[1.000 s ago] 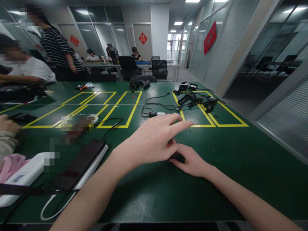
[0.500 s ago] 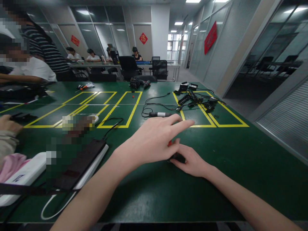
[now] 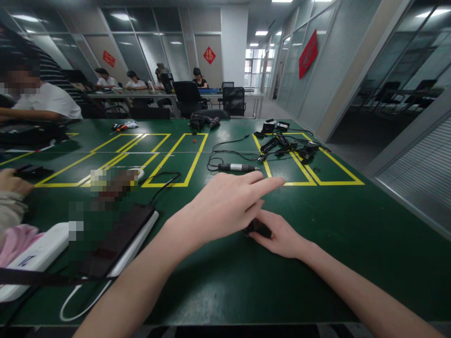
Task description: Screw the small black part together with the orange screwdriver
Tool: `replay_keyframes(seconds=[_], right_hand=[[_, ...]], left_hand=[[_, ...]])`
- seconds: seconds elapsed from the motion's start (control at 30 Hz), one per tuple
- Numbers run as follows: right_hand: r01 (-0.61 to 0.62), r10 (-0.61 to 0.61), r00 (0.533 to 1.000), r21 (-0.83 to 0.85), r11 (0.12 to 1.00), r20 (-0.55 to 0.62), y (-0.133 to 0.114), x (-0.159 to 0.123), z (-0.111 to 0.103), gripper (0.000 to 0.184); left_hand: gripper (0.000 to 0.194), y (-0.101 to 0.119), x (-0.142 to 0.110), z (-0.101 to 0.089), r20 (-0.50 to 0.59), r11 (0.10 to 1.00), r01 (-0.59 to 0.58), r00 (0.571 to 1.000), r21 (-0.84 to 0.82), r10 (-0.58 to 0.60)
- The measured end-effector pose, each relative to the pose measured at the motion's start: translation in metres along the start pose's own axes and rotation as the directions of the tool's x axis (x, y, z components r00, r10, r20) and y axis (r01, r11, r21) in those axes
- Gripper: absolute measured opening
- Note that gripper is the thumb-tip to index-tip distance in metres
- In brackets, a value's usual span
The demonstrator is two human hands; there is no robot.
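Note:
My right hand [image 3: 282, 234] rests low over the green table [image 3: 345, 263], its thumb and fingers closed around a small dark rounded object [image 3: 259, 228]. Only part of that object shows, and its kind cannot be made out. Directly above it, my left hand [image 3: 225, 202] reaches across from the left. Its index finger points out to the right, while the thumb and other fingers are bent down at the object's top. Whatever those fingertips grip is hidden. Just beyond my hands lies a corded pen-shaped electric screwdriver [image 3: 237, 167], black with a silver band.
Black cables and brackets [image 3: 282, 145] lie in a heap at the back right. A red-and-black power drill [image 3: 213, 123] sits farther back. On the left are a dark phone-like slab [image 3: 123, 239], a white power strip [image 3: 38, 258] and another person's hand [image 3: 14, 185]. Yellow tape marks rectangles.
My left hand has shifted slightly at the fingertips, and the red bit between them is now hidden. More of the dark object and the screwdriver's tip show. A striped-shirted person at left has bent lower.

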State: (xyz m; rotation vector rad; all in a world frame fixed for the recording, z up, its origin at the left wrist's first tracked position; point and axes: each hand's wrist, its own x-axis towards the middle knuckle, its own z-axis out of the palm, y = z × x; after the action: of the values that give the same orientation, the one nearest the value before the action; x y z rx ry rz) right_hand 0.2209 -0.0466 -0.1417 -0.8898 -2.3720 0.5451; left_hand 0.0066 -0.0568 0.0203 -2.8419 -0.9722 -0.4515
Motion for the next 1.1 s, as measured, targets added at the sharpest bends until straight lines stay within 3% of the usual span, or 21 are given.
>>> replay_keyframes(seconds=[0.23, 0.4, 0.57, 0.7, 0.87, 1.1], right_hand=[[0.035, -0.035, 0.999, 0.0, 0.999, 0.0, -0.0009, 0.0003, -0.0014, 0.031], [0.073, -0.071, 0.996, 0.017, 0.997, -0.06, -0.0012, 0.0004, -0.0007, 0.034], [0.145, -0.142, 0.985, 0.025, 0.989, -0.094, -0.0036, 0.0018, -0.0023, 0.037], [0.18, -0.183, 0.981, -0.044, 0.983, -0.068, -0.0051, 0.0027, -0.0042, 0.031], [0.184, -0.187, 0.978, -0.043, 0.982, -0.093, -0.0055, 0.0023, -0.004, 0.022], [0.193, -0.188, 0.976, 0.042, 0.98, -0.112, -0.0069, 0.0027, -0.0012, 0.029]], left_hand=[[0.048, -0.0002, 0.0009, 0.0014, 0.002, 0.999, -0.033, 0.999, -0.039, 0.033], [0.037, -0.0002, 0.0017, 0.0024, -0.015, 1.0, -0.011, 1.0, -0.019, 0.011], [0.043, -0.0007, 0.0016, 0.0033, -0.037, 0.995, -0.065, 0.997, -0.071, 0.063], [0.04, -0.0009, 0.0017, 0.0061, -0.062, 1.0, -0.01, 0.998, -0.005, 0.009], [0.042, -0.0006, 0.0026, 0.0049, -0.051, 0.998, -0.049, 0.998, -0.039, 0.047], [0.041, -0.0015, 0.003, 0.0052, -0.052, 0.999, -0.033, 0.998, -0.017, 0.032]])
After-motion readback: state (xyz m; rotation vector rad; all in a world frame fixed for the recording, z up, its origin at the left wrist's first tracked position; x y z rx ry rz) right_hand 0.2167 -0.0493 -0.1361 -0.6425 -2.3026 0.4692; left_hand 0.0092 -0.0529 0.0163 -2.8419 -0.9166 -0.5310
